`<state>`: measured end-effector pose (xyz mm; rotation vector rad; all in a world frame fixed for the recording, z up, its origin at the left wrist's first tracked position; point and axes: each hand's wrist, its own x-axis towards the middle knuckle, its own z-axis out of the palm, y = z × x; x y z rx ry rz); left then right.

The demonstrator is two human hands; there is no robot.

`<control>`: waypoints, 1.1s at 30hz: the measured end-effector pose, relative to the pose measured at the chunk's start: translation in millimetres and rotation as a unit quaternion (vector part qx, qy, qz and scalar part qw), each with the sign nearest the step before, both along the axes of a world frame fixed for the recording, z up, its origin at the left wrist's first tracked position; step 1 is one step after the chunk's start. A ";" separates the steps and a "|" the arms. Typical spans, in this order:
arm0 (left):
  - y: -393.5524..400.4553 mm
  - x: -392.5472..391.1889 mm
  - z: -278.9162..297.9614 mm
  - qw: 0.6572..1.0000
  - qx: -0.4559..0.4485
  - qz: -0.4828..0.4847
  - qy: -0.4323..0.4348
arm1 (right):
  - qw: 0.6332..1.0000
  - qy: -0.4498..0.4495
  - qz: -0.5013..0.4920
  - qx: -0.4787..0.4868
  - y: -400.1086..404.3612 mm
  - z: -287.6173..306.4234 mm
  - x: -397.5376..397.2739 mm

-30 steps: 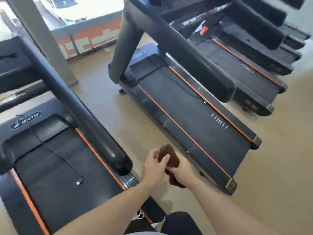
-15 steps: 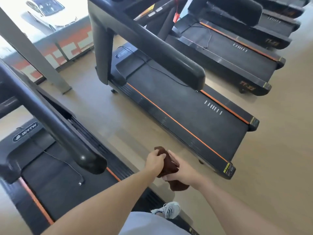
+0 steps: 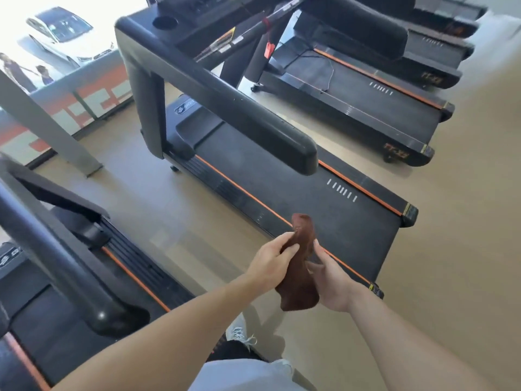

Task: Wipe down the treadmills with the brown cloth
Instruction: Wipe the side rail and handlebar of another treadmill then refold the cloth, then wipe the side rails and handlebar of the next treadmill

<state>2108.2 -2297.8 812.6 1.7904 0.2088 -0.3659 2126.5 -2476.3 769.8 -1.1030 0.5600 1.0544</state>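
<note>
The brown cloth (image 3: 299, 272) hangs bunched between both hands, in the air over the floor near the rear corner of the middle treadmill (image 3: 282, 179). My left hand (image 3: 273, 261) pinches its upper part with fingers and thumb. My right hand (image 3: 329, 283) holds it from the right side, fingers curled against it. The middle treadmill is black with orange side stripes, and its padded handrail (image 3: 242, 108) reaches toward me. Another treadmill (image 3: 56, 292) stands at my left with its own handrail (image 3: 64, 263) close by.
A third treadmill (image 3: 366, 91) and more behind it line the back right. My shoe (image 3: 239, 334) stands on the tan floor (image 3: 465, 249) between machines. A grey pillar (image 3: 48, 122) and a window with a white car (image 3: 64, 35) sit at the far left.
The view has swung up and right, bringing the middle treadmill's console into sight. The cloth has been pulled out longer between my hands, its top end now sticking up.
</note>
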 end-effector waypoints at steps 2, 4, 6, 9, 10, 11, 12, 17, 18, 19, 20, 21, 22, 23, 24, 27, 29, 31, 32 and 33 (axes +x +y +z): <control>3.4 20.7 5.3 1.000 -0.024 0.005 -0.019 | 0.996 -0.056 -0.063 0.006 10.5 17.3 30.1; 10.8 41.4 10.0 0.997 -0.059 0.027 -0.030 | 0.984 -0.121 -0.133 0.010 21.8 36.8 66.8; 20.7 61.4 11.2 0.993 -0.096 0.047 -0.042 | 0.966 -0.207 -0.156 0.015 35.3 58.4 104.1; 33.3 95.1 15.2 0.983 -0.156 0.090 -0.036 | 0.929 -0.351 -0.096 -0.068 57.9 92.3 159.4; 36.0 108.0 19.4 0.981 -0.154 0.113 -0.040 | 0.900 -0.418 -0.047 -0.109 63.8 104.7 179.7; 38.9 122.5 22.6 0.980 -0.128 0.147 -0.049 | 0.858 -0.492 0.022 -0.149 67.6 115.6 202.0; 41.2 137.9 25.3 0.976 -0.096 0.188 -0.061 | 0.803 -0.557 0.106 -0.186 69.5 125.8 226.2; 47.7 228.9 17.1 0.893 0.004 0.429 -0.135 | 0.578 -0.654 0.450 -0.188 92.4 163.4 354.3; 46.1 248.9 13.5 0.873 0.015 0.468 -0.135 | 0.542 -0.666 0.475 -0.191 101.4 155.2 376.9; 42.5 267.5 8.1 0.852 0.028 0.506 -0.129 | 0.496 -0.691 0.480 -0.215 108.7 140.6 395.9; 37.3 283.9 3.1 0.831 0.043 0.541 -0.120 | 0.470 -0.711 0.462 -0.247 113.0 122.4 411.2; 32.2 298.6 -6.0 0.813 0.060 0.571 -0.097 | 0.492 -0.704 0.430 -0.277 112.9 104.0 422.3; 24.2 309.0 -11.3 0.797 0.072 0.597 -0.061 | 0.548 -0.668 0.405 -0.300 106.8 88.9 427.9; 15.1 315.8 -19.1 0.785 0.075 0.615 -0.023 | 0.621 -0.601 0.397 -0.310 97.3 74.0 430.2; 4.4 320.6 -21.2 0.782 0.069 0.620 -0.005 | 0.694 -0.517 0.403 -0.298 88.7 59.9 431.8; -22.2 336.2 -13.8 0.803 0.017 0.595 0.025 | 0.812 -0.305 0.454 -0.204 87.0 31.6 431.6; -28.0 350.0 -3.0 0.801 -0.024 0.597 0.031 | 0.836 -0.286 0.442 -0.155 102.8 23.2 436.3; -23.2 365.1 1.6 0.793 -0.023 0.608 0.039 | 0.839 -0.319 0.426 -0.114 124.7 29.5 443.4; -18.9 372.6 4.2 0.786 -0.016 0.617 0.044 | 0.834 -0.343 0.422 -0.094 134.5 37.5 447.5; -12.0 378.4 4.0 0.776 -0.009 0.628 0.050 | 0.824 -0.371 0.420 -0.077 144.1 40.2 453.3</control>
